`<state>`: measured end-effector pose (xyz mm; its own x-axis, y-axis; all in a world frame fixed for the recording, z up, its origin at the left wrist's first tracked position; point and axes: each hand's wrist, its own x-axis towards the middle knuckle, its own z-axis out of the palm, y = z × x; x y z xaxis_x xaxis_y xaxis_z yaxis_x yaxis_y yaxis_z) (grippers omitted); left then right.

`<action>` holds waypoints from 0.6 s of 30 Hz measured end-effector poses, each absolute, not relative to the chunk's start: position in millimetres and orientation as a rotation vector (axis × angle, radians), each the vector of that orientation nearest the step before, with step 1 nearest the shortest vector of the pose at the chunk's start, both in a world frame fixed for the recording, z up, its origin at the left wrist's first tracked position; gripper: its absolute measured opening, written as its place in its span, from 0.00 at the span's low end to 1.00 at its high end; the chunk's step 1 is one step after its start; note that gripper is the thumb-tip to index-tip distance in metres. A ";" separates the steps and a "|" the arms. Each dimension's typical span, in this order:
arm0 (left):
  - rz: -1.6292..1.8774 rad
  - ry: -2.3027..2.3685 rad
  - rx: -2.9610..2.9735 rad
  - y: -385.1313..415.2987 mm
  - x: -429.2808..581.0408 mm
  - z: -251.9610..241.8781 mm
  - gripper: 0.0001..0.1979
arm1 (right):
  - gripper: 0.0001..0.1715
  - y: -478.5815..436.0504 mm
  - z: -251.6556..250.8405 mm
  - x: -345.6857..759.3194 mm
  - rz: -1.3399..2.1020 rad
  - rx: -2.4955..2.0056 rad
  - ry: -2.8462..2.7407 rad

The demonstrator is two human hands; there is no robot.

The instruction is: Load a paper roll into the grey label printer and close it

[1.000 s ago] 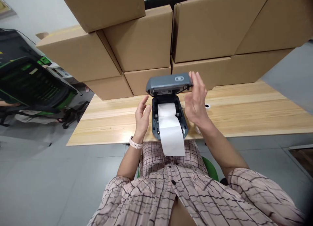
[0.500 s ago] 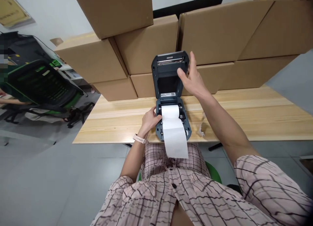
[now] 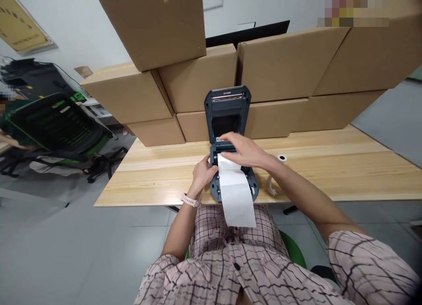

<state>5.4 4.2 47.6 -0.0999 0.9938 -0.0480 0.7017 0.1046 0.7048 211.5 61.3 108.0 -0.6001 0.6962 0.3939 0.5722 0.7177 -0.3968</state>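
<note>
A grey label printer [image 3: 215, 188] sits at the near edge of a wooden table [image 3: 329, 164], its lid [image 3: 227, 111] swung up and open. A white paper roll lies in it, and a strip of white paper [image 3: 236, 197] hangs out over the table's edge. My left hand [image 3: 204, 173] grips the printer's left side, fingers curled against it. My right hand [image 3: 245, 151] rests on top of the paper roll, fingers stretched over it and covering most of it.
Stacked cardboard boxes [image 3: 280, 72] line the back of the table behind the printer. A small white ring [image 3: 281, 157] and a white scrap [image 3: 271, 188] lie right of the printer. A black and green chair [image 3: 56, 125] stands at the left.
The lid went from half raised to fully open. My right hand let go of it and came down onto the paper roll. My left hand moved onto the printer's left side.
</note>
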 end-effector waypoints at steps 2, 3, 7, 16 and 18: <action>0.722 1.858 1.661 4.2 4.9 47.8 0.33 | 0.38 65.1 103.4 208.9 0.501 -1.043 -2.690; 0.715 1.857 1.674 4.1 4.6 48.9 0.32 | 0.42 70.0 102.1 207.4 0.565 -1.098 -2.793; 0.630 1.833 1.791 3.8 2.5 55.9 0.30 | 0.60 92.8 98.5 197.6 0.737 -1.235 -2.963; 0.670 1.795 1.751 5.2 0.4 53.3 0.29 | 0.66 108.1 116.4 229.0 1.257 -0.611 -2.753; 0.684 1.788 1.735 5.2 0.4 51.7 0.30 | 0.64 103.8 131.5 259.2 1.289 -0.481 -2.617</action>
